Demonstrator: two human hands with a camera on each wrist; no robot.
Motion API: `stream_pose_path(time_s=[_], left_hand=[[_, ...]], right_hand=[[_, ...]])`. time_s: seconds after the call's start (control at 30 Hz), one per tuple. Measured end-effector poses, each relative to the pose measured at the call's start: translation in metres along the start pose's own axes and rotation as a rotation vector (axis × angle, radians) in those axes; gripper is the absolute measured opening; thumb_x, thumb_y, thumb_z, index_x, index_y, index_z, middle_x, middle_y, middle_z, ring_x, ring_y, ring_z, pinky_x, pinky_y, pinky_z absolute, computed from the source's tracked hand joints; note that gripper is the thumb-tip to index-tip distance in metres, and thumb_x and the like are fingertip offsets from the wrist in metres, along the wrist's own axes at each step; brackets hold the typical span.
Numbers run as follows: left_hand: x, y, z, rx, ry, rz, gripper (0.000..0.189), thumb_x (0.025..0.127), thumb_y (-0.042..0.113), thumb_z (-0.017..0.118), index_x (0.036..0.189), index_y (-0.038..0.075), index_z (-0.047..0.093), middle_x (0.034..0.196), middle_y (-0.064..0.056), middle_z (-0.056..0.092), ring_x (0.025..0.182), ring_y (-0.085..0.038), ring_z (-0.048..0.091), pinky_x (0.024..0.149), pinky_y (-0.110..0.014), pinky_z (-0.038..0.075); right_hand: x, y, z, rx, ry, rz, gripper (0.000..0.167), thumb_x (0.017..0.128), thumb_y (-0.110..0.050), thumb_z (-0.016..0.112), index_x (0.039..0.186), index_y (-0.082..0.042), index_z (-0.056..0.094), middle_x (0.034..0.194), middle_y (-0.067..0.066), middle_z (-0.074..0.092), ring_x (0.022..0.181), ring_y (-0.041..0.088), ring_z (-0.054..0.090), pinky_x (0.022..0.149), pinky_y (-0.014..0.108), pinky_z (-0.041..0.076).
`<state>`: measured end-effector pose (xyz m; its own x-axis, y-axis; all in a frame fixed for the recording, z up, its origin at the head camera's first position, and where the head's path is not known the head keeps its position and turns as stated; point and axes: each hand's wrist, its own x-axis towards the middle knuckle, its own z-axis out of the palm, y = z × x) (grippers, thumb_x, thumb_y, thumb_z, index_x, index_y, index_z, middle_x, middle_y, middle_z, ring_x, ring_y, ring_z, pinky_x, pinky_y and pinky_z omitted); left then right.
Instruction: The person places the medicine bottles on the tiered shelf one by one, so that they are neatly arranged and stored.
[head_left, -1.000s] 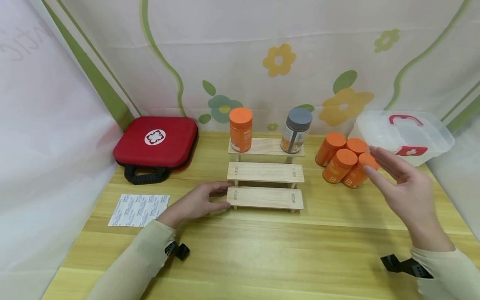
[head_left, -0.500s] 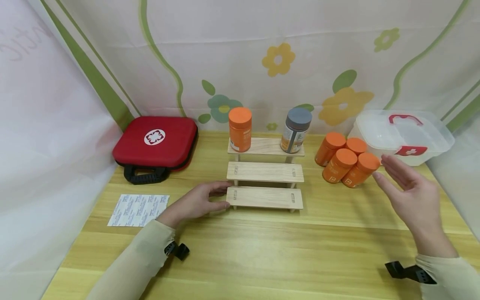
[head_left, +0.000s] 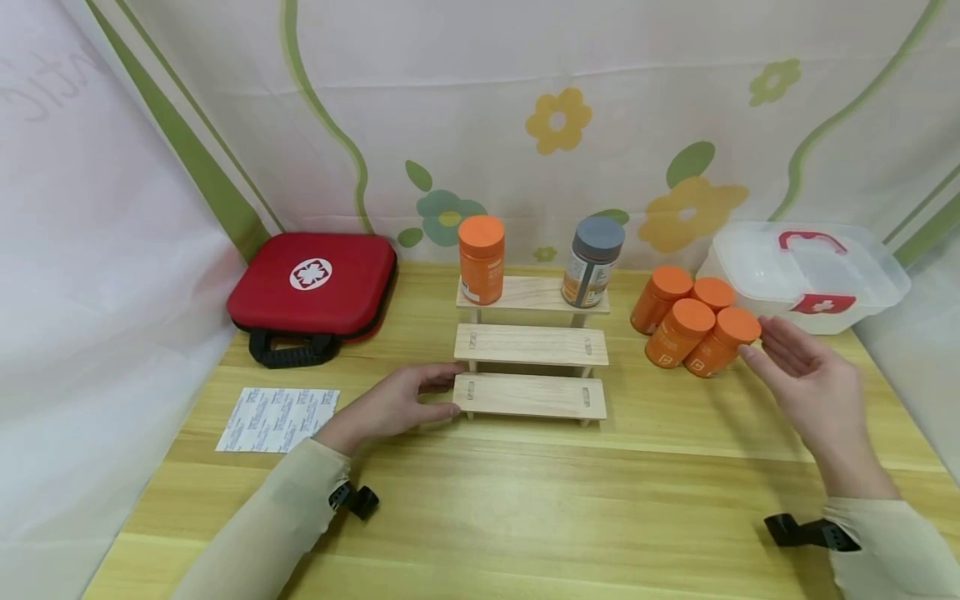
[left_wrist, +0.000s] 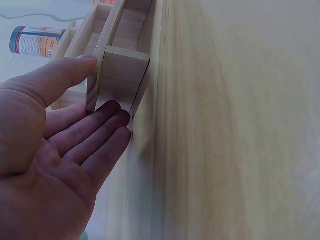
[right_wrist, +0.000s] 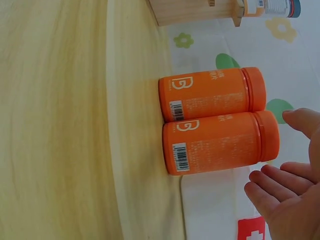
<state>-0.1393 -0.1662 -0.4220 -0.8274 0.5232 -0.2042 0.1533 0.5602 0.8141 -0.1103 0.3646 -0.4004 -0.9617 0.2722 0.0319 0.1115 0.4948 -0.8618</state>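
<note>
Red first-aid case: the case [head_left: 311, 292], with a white cross emblem and black handle, lies on the wooden table [head_left: 510, 517] at far left, handle toward the person.
White printed sheet: it [head_left: 277, 419] lies flat in front of the case; the left sleeve [head_left: 270, 512] covers one corner, and the print is too small to read.
Left hand: it [head_left: 393, 404] is at the left end of the rack's lowest step, thumb apart from the fingers and touching the board.
Wooden rack: this three-step stand [head_left: 531, 344] is at table centre, before a white flowered cloth [head_left: 442, 75].
Top step: a single orange bottle [head_left: 482, 262] stands at its left end, a grey-lidded bottle [head_left: 591, 262] at its right end, well apart.
Four orange bottles: this upright cluster [head_left: 695, 321] stands on the table right of the rack, the front pair touching.
Right hand: it [head_left: 813, 387] is beside the cluster's front right bottle, thumb and fingers apart; whether it touches that bottle cannot be told.
White first-aid box: the plastic box [head_left: 817, 275], with red handle and red cross-marked clasp, sits behind the right hand.
</note>
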Motion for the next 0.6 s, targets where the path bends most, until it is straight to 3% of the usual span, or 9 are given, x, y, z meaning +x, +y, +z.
stream_pose_path(time_s=[0.1,0.23,0.33,0.47,0.6], left_hand=[[0.000,0.000,0.000,-0.001,-0.001,-0.001,0.065,0.099,0.028,0.081,0.158,0.015,0.056,0.158,-0.006,0.061,0.144,-0.028,0.060,0.124,-0.052,0.046],[0.000,0.000,-0.001,-0.001,-0.003,-0.007,0.065,0.100,0.029,0.081,0.158,0.016,0.056,0.158,-0.005,0.060,0.144,-0.028,0.060,0.124,-0.052,0.046],[0.000,0.000,-0.001,0.000,-0.003,-0.011,0.065,0.099,0.029,0.081,0.158,0.016,0.056,0.158,-0.005,0.060,0.144,-0.027,0.060,0.124,-0.052,0.046],[0.000,-0.001,0.000,-0.001,-0.002,-0.013,0.065,0.099,0.029,0.081,0.158,0.017,0.056,0.158,-0.004,0.060,0.144,-0.027,0.060,0.124,-0.052,0.046],[0.000,0.000,-0.001,0.001,-0.003,-0.012,0.065,0.099,0.030,0.081,0.158,0.017,0.056,0.159,-0.005,0.060,0.144,-0.027,0.059,0.124,-0.052,0.046]], right_hand=[[0.005,0.004,0.004,-0.029,-0.029,0.022,0.082,0.102,-0.034,0.077,0.169,-0.012,0.036,0.170,0.006,0.045,0.134,-0.011,0.057,0.090,-0.003,0.047],[0.010,0.006,0.008,-0.051,-0.041,0.006,0.083,0.102,-0.034,0.076,0.169,-0.009,0.035,0.169,0.017,0.043,0.130,-0.012,0.058,0.089,-0.003,0.048],[0.014,0.008,0.011,-0.039,-0.047,-0.016,0.080,0.101,-0.032,0.078,0.167,-0.007,0.040,0.164,0.013,0.051,0.113,-0.023,0.057,0.088,-0.003,0.048],[0.018,0.011,0.014,-0.031,-0.056,-0.024,0.077,0.101,-0.031,0.079,0.164,-0.004,0.045,0.157,0.000,0.060,0.103,-0.027,0.057,0.086,-0.002,0.049],[0.019,0.012,0.016,-0.068,-0.053,-0.024,0.077,0.101,-0.037,0.078,0.163,-0.004,0.046,0.156,0.004,0.062,0.102,-0.026,0.056,0.085,-0.002,0.049]])
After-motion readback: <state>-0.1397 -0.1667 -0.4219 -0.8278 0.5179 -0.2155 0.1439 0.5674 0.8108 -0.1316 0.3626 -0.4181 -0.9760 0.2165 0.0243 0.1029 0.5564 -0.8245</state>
